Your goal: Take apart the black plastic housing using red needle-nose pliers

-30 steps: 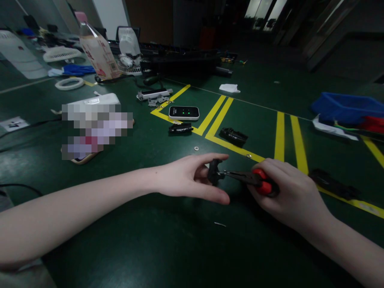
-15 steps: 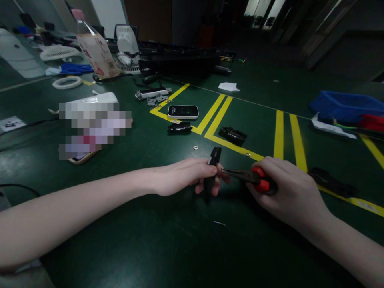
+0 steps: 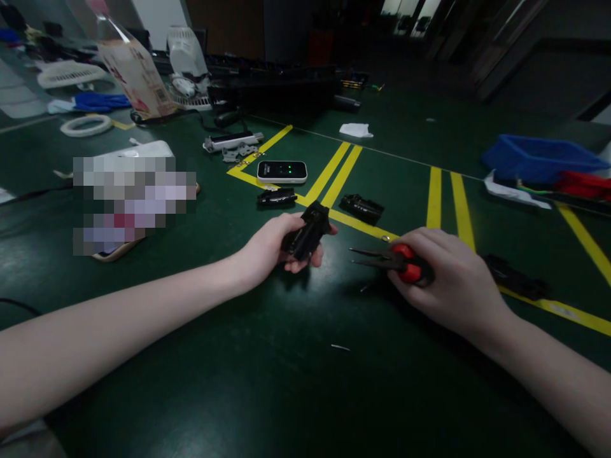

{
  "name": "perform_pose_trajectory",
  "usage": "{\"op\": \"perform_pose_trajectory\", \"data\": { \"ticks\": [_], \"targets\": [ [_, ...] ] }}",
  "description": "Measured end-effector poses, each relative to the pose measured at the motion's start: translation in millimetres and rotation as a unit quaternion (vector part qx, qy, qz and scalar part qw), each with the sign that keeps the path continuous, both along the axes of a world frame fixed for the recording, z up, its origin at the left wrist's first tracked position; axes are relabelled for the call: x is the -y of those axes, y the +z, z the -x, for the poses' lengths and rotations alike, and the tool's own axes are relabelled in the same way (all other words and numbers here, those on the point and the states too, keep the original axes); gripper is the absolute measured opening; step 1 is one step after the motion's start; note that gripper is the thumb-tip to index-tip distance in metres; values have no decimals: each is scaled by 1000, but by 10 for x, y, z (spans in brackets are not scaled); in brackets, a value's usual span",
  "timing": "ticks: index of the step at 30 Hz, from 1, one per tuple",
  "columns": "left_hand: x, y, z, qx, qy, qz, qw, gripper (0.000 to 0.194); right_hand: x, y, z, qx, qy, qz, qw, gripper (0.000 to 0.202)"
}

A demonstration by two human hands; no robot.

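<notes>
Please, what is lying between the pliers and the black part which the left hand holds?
In the head view, fingertips of the left hand show beside the black part; from there to the pliers, only bare green table shows.

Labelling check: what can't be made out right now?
Head view, black part: palm side hidden by the left hand.
Head view, pliers: grip ends hidden by the right hand.
Head view, thin sliver: too small to identify.
Head view, tan-edged item: top hidden by pixelation.
Head view, pale sheet: cut off by left edge.
</notes>
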State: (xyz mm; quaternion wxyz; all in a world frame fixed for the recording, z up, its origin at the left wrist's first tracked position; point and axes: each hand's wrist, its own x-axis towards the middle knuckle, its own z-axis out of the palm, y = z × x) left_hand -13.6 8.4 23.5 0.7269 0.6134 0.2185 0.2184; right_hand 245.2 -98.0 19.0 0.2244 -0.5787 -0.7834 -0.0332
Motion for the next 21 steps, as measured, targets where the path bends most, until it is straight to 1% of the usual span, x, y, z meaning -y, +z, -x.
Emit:
{"op": "perform_pose_trajectory", "data": {
  "ticks": [2,3,4,5,6,7,8,10,12,14,16,18,19,21],
  "targets": [
    [1,42,27,-74,31,-75,994,45,11,50,-16,1,16,18,1000,16],
    [6,71,41,-115,38,-132,984,42,22,80,-14,-2,25,29,999,17],
    [15,102,53,-154,35,-206,966,39,36,109,-6,-7,37,43,998,17],
    [27,133,63,-185,22,-283,941,36,53,137,4,-12,49,60,997,18],
    [41,160,71,-210,2,-348,914,34,73,164,14,-10,64,78,995,19],
    [55,180,75,-229,-20,-396,889,32,96,190,19,-2,78,95,992,21],
    [67,193,78,-244,-39,-431,868,32,126,216,14,9,91,107,990,23],
    [83,193,79,-264,-64,-478,835,34,208,272,-34,39,99,116,988,26],
    [85,167,79,-269,-75,-524,805,36,315,335,-139,78,80,101,989,27],
    [73,140,82,-267,-79,-552,786,35,423,397,-277,148,69,68,984,30],
    [46,148,91,-258,-73,-557,786,33,500,445,-404,235,102,17,966,33],
    [-4,219,104,-222,-59,-542,808,30,534,473,-480,299,132,-22,945,35],
    [-37,279,110,-187,-45,-524,830,27,536,481,-493,317,139,-32,938,36],
    [-114,415,114,-115,20,-449,886,23,521,495,-480,331,142,-40,932,34]
  ]
}}
